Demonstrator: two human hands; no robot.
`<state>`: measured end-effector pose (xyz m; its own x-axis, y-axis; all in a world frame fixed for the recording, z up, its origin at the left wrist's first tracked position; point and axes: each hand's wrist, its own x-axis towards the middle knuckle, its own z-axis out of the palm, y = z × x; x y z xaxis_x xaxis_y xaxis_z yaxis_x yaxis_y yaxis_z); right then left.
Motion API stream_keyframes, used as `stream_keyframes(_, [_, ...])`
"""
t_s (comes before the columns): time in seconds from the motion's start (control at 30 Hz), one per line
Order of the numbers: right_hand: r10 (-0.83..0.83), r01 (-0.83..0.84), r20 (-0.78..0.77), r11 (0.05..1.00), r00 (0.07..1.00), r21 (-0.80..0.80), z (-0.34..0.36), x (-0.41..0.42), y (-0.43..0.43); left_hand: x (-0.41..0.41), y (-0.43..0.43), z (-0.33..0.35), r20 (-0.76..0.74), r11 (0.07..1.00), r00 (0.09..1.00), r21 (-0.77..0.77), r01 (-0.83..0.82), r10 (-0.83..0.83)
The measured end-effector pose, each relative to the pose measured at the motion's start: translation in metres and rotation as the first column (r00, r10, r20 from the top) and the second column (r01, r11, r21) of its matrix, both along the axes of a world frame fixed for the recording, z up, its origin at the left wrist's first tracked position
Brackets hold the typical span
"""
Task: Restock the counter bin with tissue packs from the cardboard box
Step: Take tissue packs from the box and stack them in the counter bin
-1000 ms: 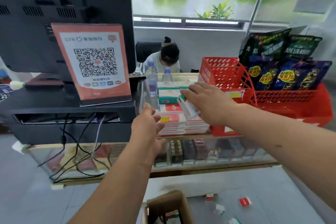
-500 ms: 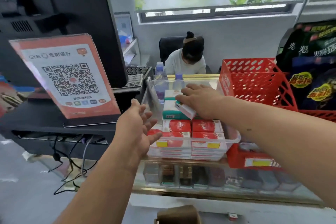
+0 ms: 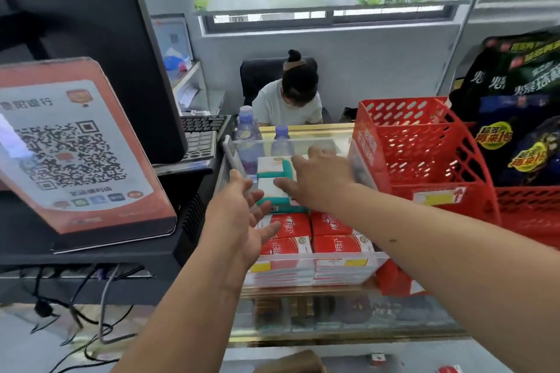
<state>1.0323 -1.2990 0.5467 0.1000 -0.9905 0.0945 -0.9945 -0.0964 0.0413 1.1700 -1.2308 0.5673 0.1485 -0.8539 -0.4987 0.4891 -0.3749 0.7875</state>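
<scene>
Head view: a green-and-white tissue pack (image 3: 274, 188) is being set among the green packs at the back of the clear bin (image 3: 375, 260) on the glass surface. The right hand (image 3: 321, 180) is pressed flat on it, fingers loosely spread. The left hand (image 3: 239, 221) hovers open, empty. Placement is judged nearly done; release and a return to the cardboard box (image 3: 291, 362) below are called for next.
</scene>
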Motion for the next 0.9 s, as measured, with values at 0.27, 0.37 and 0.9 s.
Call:
stream_keyframes(0.27, [0.164, -0.159, -0.144, 0.986, 0.976, 0.045, -0.007, -0.015, -0.022, 0.006, -0.017, -0.013, -0.016, 0.999, 0.999, 0.02, 0.04, -0.04])
stream_keyframes(0.37, [0.082, -0.079, -0.161, 0.997, 0.984, 0.027, -0.004, -0.031, -0.031, 0.003, -0.017, -0.018, -0.02, 0.999, 0.999, 0.03, 0.045, -0.044])
stream_keyframes(0.9, [0.107, -0.101, -0.135, 0.993, 0.985, 0.053, -0.031, -0.037, -0.036, -0.004, -0.026, -0.022, 0.016, 0.999, 1.0, 0.052, 0.004, -0.005])
